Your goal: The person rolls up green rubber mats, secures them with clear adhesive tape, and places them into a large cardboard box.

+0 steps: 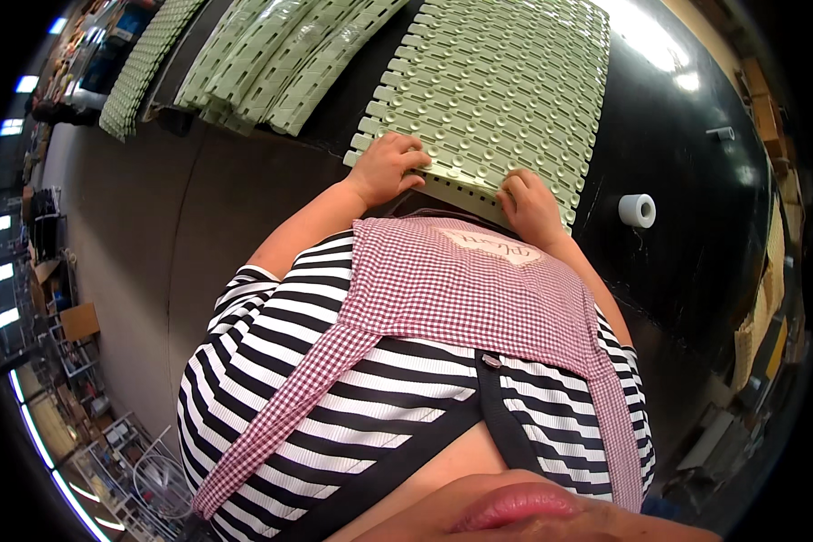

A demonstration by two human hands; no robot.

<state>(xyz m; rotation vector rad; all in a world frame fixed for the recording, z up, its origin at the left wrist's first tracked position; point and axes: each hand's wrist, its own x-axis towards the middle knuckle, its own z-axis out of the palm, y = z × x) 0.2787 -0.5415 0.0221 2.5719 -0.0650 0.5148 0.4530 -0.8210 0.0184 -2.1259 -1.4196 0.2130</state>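
A pale green plastic mat point(506, 90), made of interlocking strips with rows of round bumps and slots, lies across the dark table in front of me. Its near edge bends down at the table's front, close to my apron. My left hand point(390, 170) grips that edge on the left, with fingers curled over it. Farther right along the same edge, my right hand point(530, 208) is closed on the mat, its fingertips on the upper face. Both thumbs are mostly hidden.
Rolled or folded green mats point(285, 63), some in shiny clear wrap, lie at the far left beside another bumpy green mat point(144, 68). A white roll point(637, 210) and a small white piece point(720, 134) rest on the black tabletop point(673, 163) at right. Cardboard boxes point(765, 117) stand beyond.
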